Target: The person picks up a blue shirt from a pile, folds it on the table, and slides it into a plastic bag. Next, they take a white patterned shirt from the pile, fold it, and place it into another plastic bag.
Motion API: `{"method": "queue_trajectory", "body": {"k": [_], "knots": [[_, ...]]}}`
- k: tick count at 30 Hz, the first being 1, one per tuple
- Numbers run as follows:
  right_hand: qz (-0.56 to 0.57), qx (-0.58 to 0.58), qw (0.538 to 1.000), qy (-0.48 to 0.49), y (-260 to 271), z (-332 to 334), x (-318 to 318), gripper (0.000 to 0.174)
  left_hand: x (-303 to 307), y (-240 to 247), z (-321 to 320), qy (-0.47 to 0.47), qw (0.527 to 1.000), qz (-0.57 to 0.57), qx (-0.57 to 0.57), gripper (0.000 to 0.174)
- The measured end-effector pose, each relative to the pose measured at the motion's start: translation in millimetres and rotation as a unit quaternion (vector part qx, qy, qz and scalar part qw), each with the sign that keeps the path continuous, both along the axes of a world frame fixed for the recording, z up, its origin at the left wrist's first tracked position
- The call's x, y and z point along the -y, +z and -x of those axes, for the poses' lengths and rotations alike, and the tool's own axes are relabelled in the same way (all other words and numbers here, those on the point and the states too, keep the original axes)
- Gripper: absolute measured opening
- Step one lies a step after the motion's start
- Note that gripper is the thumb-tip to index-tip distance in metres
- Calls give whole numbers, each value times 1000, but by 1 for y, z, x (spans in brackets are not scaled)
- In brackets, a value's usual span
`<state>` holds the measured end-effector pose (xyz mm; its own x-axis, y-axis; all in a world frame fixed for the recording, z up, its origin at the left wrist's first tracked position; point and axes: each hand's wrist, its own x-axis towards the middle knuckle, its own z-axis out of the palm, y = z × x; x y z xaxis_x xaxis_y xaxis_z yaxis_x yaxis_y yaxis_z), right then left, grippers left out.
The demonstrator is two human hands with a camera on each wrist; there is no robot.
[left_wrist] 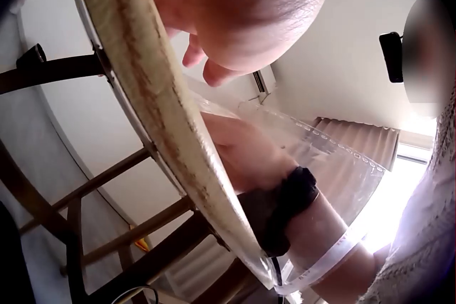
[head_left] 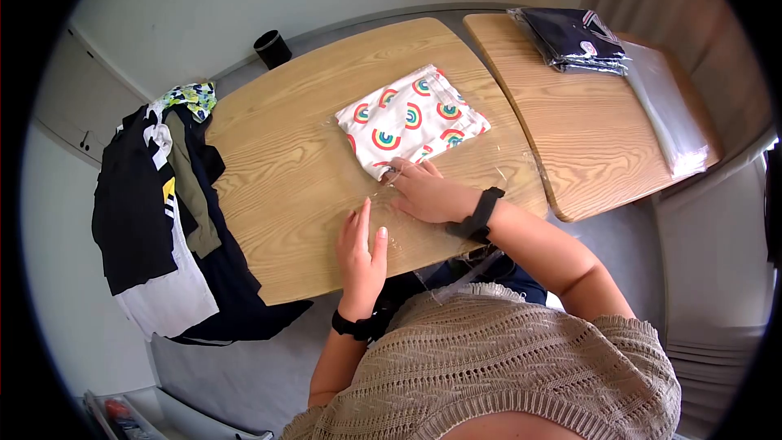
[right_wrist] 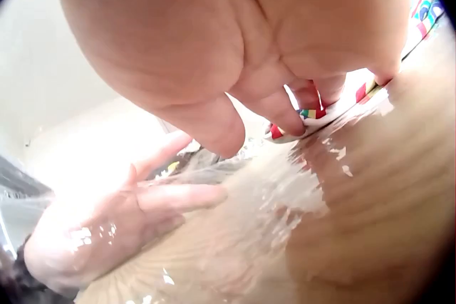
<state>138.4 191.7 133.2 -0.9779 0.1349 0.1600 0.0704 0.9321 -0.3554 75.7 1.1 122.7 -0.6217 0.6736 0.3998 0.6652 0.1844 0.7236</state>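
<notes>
A folded white garment with a rainbow print (head_left: 411, 114) lies on the wooden table, with clear plastic (left_wrist: 335, 161) around it that runs toward the person. My right hand (head_left: 425, 193) is at the garment's near edge, palm down, its fingertips touching the cloth in the right wrist view. The plastic surrounds the right wrist and forearm in the left wrist view. Nearer the table's front edge is my left hand (head_left: 361, 261), fingers extended and thumb apart, beside the plastic. Through the plastic, the left hand (right_wrist: 107, 225) also shows in the right wrist view.
Several garments (head_left: 134, 220) hang over the table's left end. On a second table (head_left: 529, 106) at the right are a dark bagged garment (head_left: 574, 41) and a stack of clear plastic bags (head_left: 668, 110). A black bin (head_left: 272, 49) stands behind the table.
</notes>
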Motion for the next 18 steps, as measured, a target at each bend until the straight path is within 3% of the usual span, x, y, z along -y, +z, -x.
{"method": "queue_trajectory", "body": {"k": [2,4,6,9,13,18], "knots": [[-3,-3,999,45,-9,3,-15,42,-3,-2,0,-26,995,45,-86,47],[-7,-7,996,91,-4,2,-19,39,-5,1,-2,-25,996,47,-75,48],[159,-31,985,67,5,-3,-19,34,-6,2,-3,-21,988,86,-129,50],[218,10,972,88,24,-6,-21,34,-6,5,-5,-25,988,92,-122,53],[228,1,969,95,15,-5,-27,35,-5,7,-7,-43,993,56,-90,52],[116,26,990,80,19,-15,-20,43,-4,6,-8,-74,994,19,-81,46]]}}
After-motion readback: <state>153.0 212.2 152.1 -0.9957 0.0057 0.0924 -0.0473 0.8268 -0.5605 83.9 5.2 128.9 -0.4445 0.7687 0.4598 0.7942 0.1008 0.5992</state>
